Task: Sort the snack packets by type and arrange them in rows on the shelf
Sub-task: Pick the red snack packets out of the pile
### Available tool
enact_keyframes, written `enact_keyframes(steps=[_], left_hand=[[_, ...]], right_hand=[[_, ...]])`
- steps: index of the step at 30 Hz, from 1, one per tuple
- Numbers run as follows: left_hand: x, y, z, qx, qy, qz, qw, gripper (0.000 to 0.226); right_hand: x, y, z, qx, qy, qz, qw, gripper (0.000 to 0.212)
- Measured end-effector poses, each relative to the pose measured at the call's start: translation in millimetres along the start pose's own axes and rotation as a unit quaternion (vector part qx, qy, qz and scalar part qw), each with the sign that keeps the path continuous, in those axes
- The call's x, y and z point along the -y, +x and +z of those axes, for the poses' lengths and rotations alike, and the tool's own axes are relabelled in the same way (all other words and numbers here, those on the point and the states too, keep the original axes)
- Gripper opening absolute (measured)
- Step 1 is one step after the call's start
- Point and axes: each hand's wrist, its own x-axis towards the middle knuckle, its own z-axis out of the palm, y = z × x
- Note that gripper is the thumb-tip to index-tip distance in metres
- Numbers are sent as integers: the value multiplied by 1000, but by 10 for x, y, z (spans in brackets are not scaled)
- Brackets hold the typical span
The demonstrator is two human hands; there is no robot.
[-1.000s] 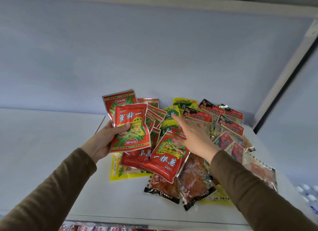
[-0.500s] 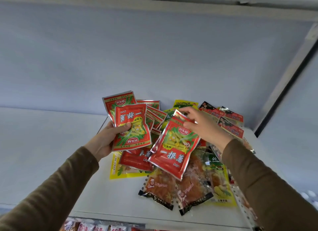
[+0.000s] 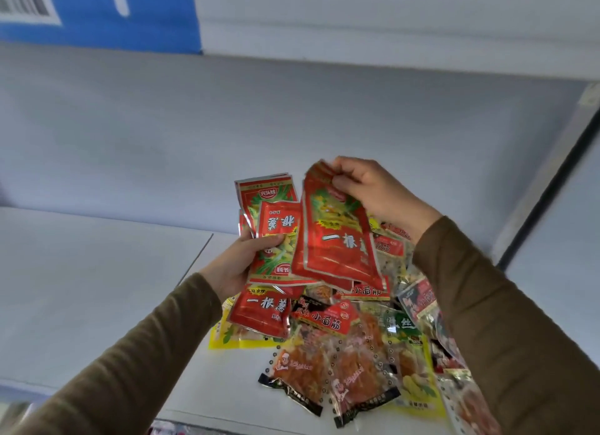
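My left hand (image 3: 232, 267) grips a fanned stack of red snack packets (image 3: 271, 220) above the white shelf (image 3: 97, 288). My right hand (image 3: 373, 191) pinches the top edge of another red packet (image 3: 337, 240), which hangs beside the stack and overlaps its right side. Below both hands lies a mixed pile: one more red packet (image 3: 261, 311), a red-and-black packet (image 3: 324, 316), clear packets of orange strips (image 3: 302, 373), a yellow packet (image 3: 227, 337) and a green-and-yellow packet (image 3: 409, 353). My right sleeve hides the pile's right side.
The shelf's left half is bare white board with a seam (image 3: 194, 259). A grey back wall (image 3: 259, 126) rises behind the pile, and a side post (image 3: 552, 181) closes the right. The front edge (image 3: 194, 415) has more packets just below it.
My right hand has lifted the red packet off the pile and carried it up and left, next to the stack in my left hand. The camera has tilted upward.
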Motion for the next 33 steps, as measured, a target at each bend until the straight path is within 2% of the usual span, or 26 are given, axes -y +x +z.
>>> enact_keyframes(steps=[2,5,7,10,12,15,17,20,23,26,29,31,33], left_hand=[[5,-40,85,23,-53,-31,998,72],[-6,-104,138,82,-114,-66,988,72],[0,-119,99,92,-95,-51,990,78],[-18,-195,21,54,-7,-27,998,79],[-36,-241,-106,8,14,-9,1000,84],[-95,-324,-388,-27,16,-2,1000,80],[-152,-407,-617,-43,10,0,999,77],[-239,-537,-1012,-57,-22,6,998,77],[-346,-703,-1531,-72,-56,22,996,77],[-521,-915,-2184,-98,-70,34,992,81],[-755,-1112,-2842,-133,-61,48,988,84],[-900,-1209,-3194,-143,-48,47,987,85],[-1012,-1272,-3473,-146,-22,36,988,84]], right_hand=[[-65,65,226,10,-123,8,992,17],[-190,89,583,-12,-266,-42,963,24],[-217,96,769,-34,-300,-70,951,28],[-157,161,1001,-60,-313,-102,943,29],[-84,235,1159,-77,-287,-110,948,29],[42,376,1393,-119,-162,-70,977,28],[142,487,1587,-159,-76,-52,983,31],[347,678,1978,-217,60,19,974,44],[593,893,2475,-234,143,114,955,62],[881,1075,3028,-177,194,196,945,91],[1154,1216,3575,-20,283,286,915,108],[1329,1329,3893,77,343,306,885,94],[1495,1467,4179,110,388,291,868,76]])
